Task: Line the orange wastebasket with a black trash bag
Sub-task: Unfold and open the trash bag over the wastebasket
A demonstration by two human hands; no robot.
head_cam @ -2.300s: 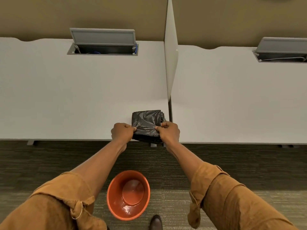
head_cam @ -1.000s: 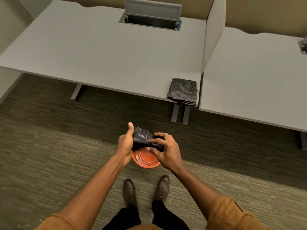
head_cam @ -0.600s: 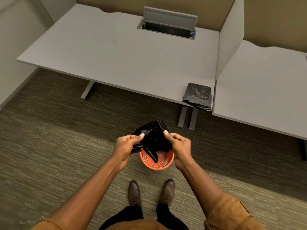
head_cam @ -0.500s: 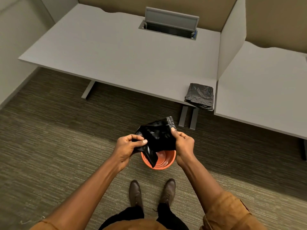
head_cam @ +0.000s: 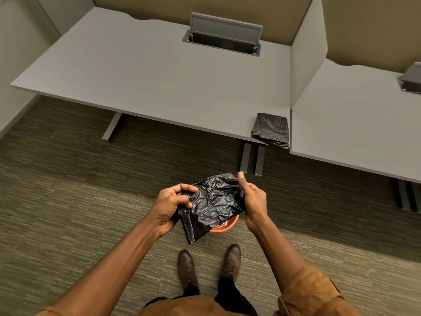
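Both hands' grip closed on trash bag [head_cam: 210, 206] — crumpled.

Black trash bag [head_cam: 210, 207] over orange wastebasket [head_cam: 224, 225] — blocking.

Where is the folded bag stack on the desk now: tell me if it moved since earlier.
No. The bag stack lies at the desk's front corner beside the divider, as before.
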